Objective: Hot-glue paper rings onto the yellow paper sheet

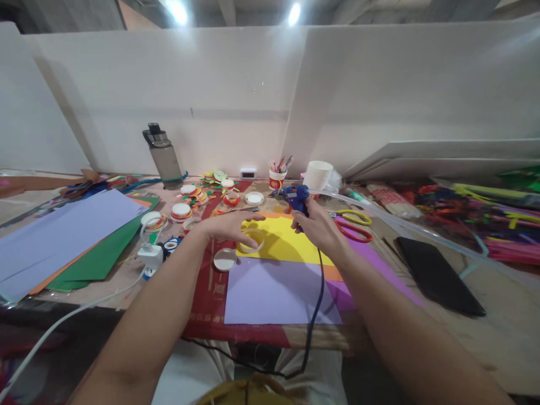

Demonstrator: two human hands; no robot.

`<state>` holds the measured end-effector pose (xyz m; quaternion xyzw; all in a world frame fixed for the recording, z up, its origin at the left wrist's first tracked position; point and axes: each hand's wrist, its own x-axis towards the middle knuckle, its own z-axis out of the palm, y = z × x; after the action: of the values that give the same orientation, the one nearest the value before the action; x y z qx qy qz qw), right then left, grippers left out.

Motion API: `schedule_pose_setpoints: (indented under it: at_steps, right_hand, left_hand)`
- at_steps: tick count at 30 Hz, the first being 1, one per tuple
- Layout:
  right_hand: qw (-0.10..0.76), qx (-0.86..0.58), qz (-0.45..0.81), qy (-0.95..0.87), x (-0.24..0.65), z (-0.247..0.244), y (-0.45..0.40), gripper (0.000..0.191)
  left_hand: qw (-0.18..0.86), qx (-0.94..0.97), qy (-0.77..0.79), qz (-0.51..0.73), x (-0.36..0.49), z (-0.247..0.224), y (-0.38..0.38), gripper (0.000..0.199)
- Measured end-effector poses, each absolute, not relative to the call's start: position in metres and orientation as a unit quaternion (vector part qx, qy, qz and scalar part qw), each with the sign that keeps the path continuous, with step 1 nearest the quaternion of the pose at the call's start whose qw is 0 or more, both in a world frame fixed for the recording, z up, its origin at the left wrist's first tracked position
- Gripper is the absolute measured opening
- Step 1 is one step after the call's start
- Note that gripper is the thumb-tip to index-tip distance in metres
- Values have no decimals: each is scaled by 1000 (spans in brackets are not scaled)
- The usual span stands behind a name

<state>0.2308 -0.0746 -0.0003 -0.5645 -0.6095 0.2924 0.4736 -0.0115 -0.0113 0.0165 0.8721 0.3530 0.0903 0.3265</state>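
My right hand (pixel 317 226) is wrapped round the handle of a blue glue gun (pixel 298 196), whose nozzle points left. Its dark cord (pixel 316 306) hangs down over the table edge. To the left, my left hand (pixel 231 228) curves over a pale paper ring (pixel 262 243), thumb and fingers about its near side; part of the ring is hidden by the thumb. Beneath both hands lies a yellow sheet (pixel 291 242), overlapping a lilac sheet (pixel 274 292). A white round disc (pixel 225 259) sits just below my left hand.
Several small paper-cup pieces (pixel 181 211) stand at left, near a white charger (pixel 151 256) and stacked coloured paper (pixel 76 236). Behind are a bottle (pixel 163 160), a pen cup (pixel 277 179) and paper cups (pixel 318 174). Scissors (pixel 354 230) and a black phone (pixel 439 274) lie at right.
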Motion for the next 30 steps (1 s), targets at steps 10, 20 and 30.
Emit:
schedule_pose_setpoints:
  at_steps: [10,20,30]
  right_hand:
    - [502,-559,293,-592,237,6,-74,18]
    - [531,-560,289,-567,242,10,-74,20]
    - [538,-557,277,-568,241,10,-74,19]
  left_hand:
    - [292,903,312,34,20,1,-20,101]
    - [88,932,347,-61,51,0,-36,67]
    - [15,902,420,-96,54,2,-37,71]
